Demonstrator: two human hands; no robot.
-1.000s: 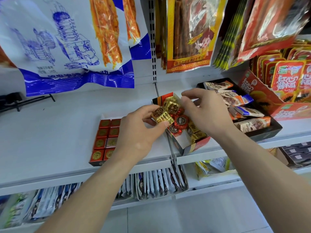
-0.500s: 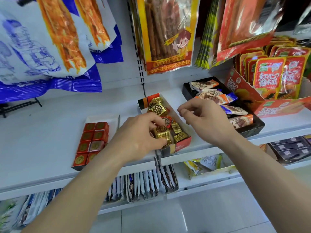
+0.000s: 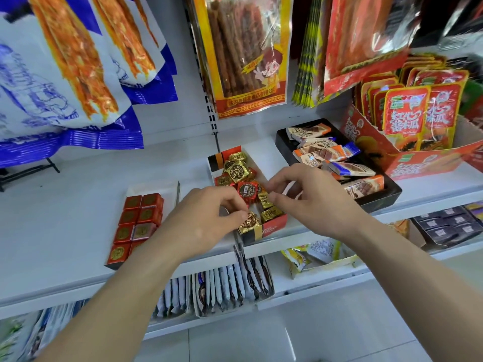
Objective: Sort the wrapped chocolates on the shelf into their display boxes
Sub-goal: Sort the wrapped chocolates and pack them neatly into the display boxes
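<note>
White shop shelf [image 3: 78, 205] carries two display boxes: a tray [image 3: 154, 188] of red squares on the left and, just beside it, a narrow box [image 3: 274, 227] heaped with gold and red foil chocolates [image 3: 237, 171]. Over the box's front end the left hand [image 3: 201, 220] is curled, thumb and fingertips pinching a gold disc [image 3: 249, 222]; the right hand [image 3: 313, 202] hovers curled over the box's middle with fingertips at a gold block [image 3: 265, 201], though whether it has hold I cannot tell. These pieces look light, small and slick in crinkly foil, likely to dent if squeezed, so a gentle pinch across opposite sides should serve best.
</note>
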